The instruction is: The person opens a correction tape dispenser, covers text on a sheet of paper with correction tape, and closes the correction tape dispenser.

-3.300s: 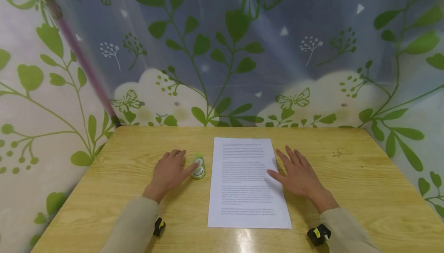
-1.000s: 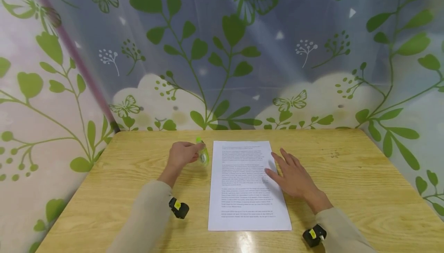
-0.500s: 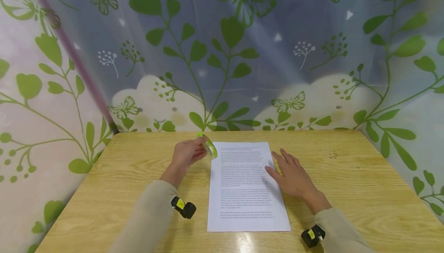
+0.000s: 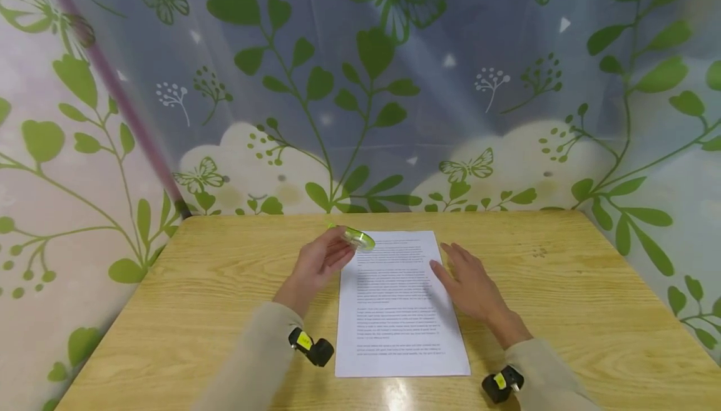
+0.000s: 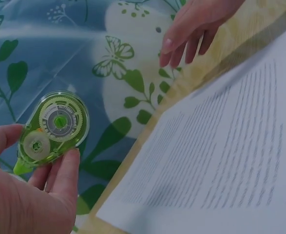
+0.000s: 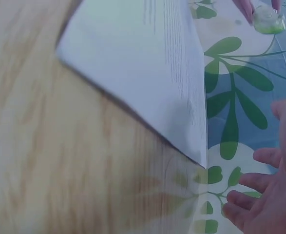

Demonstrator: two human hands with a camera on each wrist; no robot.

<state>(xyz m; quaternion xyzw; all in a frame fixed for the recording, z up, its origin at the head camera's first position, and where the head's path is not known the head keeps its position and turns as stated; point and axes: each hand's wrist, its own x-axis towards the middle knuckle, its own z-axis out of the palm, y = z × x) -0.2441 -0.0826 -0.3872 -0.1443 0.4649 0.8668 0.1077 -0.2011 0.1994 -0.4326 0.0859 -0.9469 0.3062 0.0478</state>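
A green, see-through correction tape dispenser (image 5: 55,126) is pinched between the thumb and fingers of my left hand (image 4: 320,261). In the left wrist view its round gear wheels show, and its pointed green tip faces down toward the palm. The head view has the dispenser (image 4: 359,239) raised over the top left corner of a printed sheet of paper (image 4: 394,311). My right hand (image 4: 469,283) hovers at the sheet's right edge with fingers loosely extended and holds nothing. In the right wrist view the right hand (image 6: 267,190) has its fingers spread apart.
The paper lies on a wooden table (image 4: 225,273). A leaf-patterned curtain (image 4: 366,86) stands along the table's back edge and at both sides. A small mark (image 4: 539,251) shows on the tabletop at the right. Each wrist wears a black camera (image 4: 311,346).
My left hand has picked up the correction tape dispenser from beside the paper, lifted it and carried it right over the sheet's corner, turning it. The right hand has stayed nearly in place.
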